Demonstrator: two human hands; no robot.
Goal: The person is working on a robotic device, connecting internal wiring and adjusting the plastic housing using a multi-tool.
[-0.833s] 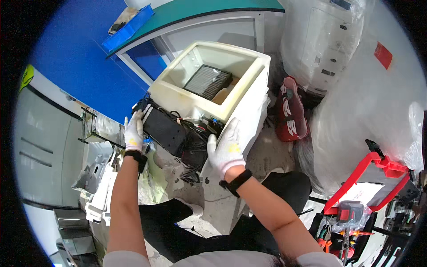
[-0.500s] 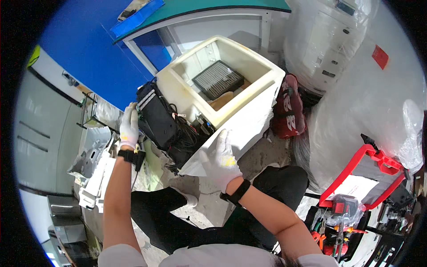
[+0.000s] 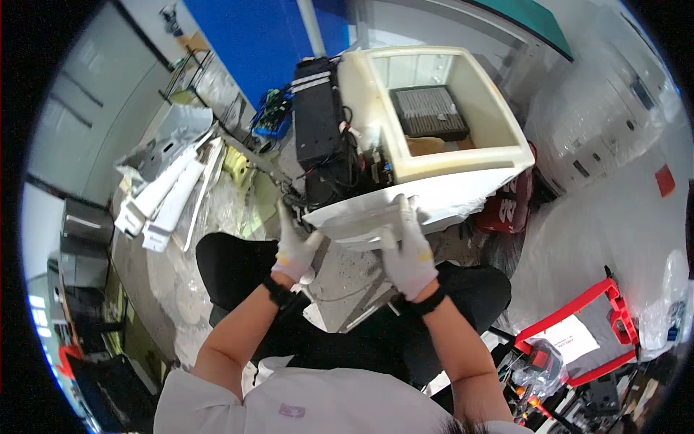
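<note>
In front of me stands a cream-coloured open housing (image 3: pixel 468 160) with a white front panel (image 3: pixel 444 195). Inside it lies a dark, ridged rectangular block (image 3: pixel 430 110). A long black boxy unit (image 3: pixel 316 126) with a tangle of dark cables stands against the housing's left side. My gloved left hand (image 3: pixel 295 252) is open, fingers stretched and thumb apart, just in front of the panel's left corner. My gloved right hand (image 3: pixel 409 257) is also open, its extended fingers laid against the panel's face near its upper edge. Neither hand holds anything.
White plastic parts (image 3: pixel 170 192) and a grey moulded shell (image 3: pixel 173 141) lie on the floor to the left. A blue tray with circuit boards (image 3: pixel 273 112) sits behind them. A red-framed case lid (image 3: pixel 614 325) stands at the right, near plastic-wrapped equipment (image 3: pixel 600 137).
My left hand has come away from beside the black unit toward the panel's left corner. My right hand has stayed by the panel. The view has turned left, so the housing appears farther right.
</note>
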